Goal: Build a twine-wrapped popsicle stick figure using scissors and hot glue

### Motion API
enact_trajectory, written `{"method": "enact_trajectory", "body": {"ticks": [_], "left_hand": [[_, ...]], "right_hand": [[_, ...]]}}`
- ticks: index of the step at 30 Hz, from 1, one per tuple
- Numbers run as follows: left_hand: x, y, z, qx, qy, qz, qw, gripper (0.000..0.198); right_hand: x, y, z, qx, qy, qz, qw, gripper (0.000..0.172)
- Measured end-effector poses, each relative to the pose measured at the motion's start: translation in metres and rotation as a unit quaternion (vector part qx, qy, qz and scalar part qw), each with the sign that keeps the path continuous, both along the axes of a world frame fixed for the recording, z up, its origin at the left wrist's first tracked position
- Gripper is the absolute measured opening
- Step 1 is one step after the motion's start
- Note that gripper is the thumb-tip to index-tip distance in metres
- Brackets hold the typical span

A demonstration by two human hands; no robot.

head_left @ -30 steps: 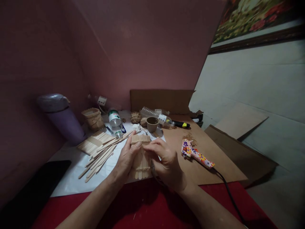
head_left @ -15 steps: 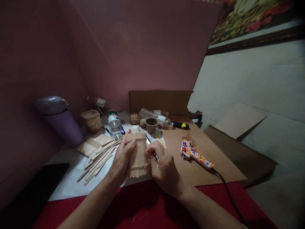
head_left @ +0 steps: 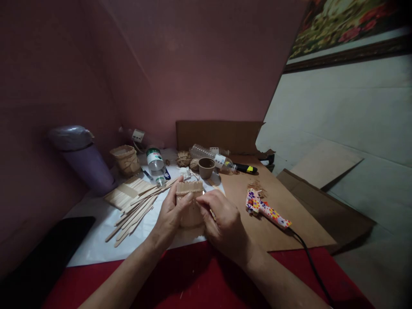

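Observation:
Both of my hands hold a small round holder made of wooden craft sticks (head_left: 190, 201) above the table's near side. My left hand (head_left: 170, 214) wraps its left side, thumb across the front near the top. My right hand (head_left: 222, 219) grips its right side with the fingers curled. Thin twine circles the holder near its top. Loose craft sticks (head_left: 135, 208) lie fanned on white paper (head_left: 96, 240) just left of my left hand.
A patterned glue gun (head_left: 267, 210) with a black cord lies on brown cardboard (head_left: 283, 223) to the right. Behind stand a brown cup (head_left: 206, 167), twine balls (head_left: 184, 159), plastic bottles (head_left: 156, 165), a small wrapped basket (head_left: 126, 159) and a purple flask (head_left: 84, 159). Red cloth (head_left: 199, 279) covers the near edge.
The stick holder has been turned in my hands and lifted a little, so its top rim now shows higher. My thumbs have shifted on it. Nothing else has moved.

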State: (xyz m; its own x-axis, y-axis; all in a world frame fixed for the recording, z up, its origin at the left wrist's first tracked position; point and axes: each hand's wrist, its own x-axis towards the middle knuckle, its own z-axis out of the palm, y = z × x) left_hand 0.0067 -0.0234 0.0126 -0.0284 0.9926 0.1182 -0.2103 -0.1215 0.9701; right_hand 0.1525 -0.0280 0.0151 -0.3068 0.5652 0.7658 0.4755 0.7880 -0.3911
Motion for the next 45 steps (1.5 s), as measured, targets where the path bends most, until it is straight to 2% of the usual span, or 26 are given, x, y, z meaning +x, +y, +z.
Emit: {"method": "enact_trajectory", "body": {"ticks": [6, 12, 16, 19, 24, 28, 31, 34, 37, 45], "left_hand": [[0.0, 0.002, -0.001, 0.01, 0.054, 0.027, 0.998, 0.075], [0.0, 0.004, -0.006, 0.018, 0.074, 0.035, 0.996, 0.072], [0.001, 0.003, -0.006, 0.028, 0.087, 0.032, 0.995, 0.07], [0.003, 0.002, -0.004, 0.028, 0.075, 0.024, 0.996, 0.07], [0.007, 0.002, -0.002, -0.004, 0.024, 0.024, 0.999, 0.072], [0.009, 0.001, -0.001, -0.041, -0.035, 0.027, 0.998, 0.071], [0.01, 0.001, 0.0, -0.061, -0.071, 0.025, 0.995, 0.072], [0.009, 0.003, -0.002, -0.056, -0.091, 0.025, 0.994, 0.073], [0.006, 0.006, -0.005, -0.032, -0.067, 0.033, 0.997, 0.073], [0.002, 0.004, -0.006, 0.063, 0.066, 0.062, 0.994, 0.078]], "right_hand": [[0.006, 0.005, 0.004, -0.011, -0.072, 0.014, 0.997, 0.017], [0.003, 0.006, 0.004, 0.021, -0.163, -0.051, 0.985, 0.023], [-0.002, 0.005, 0.001, 0.055, -0.184, -0.091, 0.977, 0.023], [-0.006, 0.005, -0.003, 0.068, -0.166, -0.116, 0.977, 0.021], [-0.009, 0.008, -0.009, 0.037, -0.102, -0.123, 0.986, 0.019], [-0.003, 0.013, -0.009, -0.014, 0.006, -0.132, 0.991, 0.011], [0.0, 0.012, -0.004, -0.024, 0.081, -0.093, 0.992, 0.009], [0.001, 0.007, 0.0, -0.019, 0.067, -0.015, 0.997, 0.012], [0.0, 0.003, 0.001, -0.022, 0.04, 0.008, 0.999, 0.011], [-0.002, 0.005, -0.002, -0.064, 0.075, -0.011, 0.995, 0.011]]}}
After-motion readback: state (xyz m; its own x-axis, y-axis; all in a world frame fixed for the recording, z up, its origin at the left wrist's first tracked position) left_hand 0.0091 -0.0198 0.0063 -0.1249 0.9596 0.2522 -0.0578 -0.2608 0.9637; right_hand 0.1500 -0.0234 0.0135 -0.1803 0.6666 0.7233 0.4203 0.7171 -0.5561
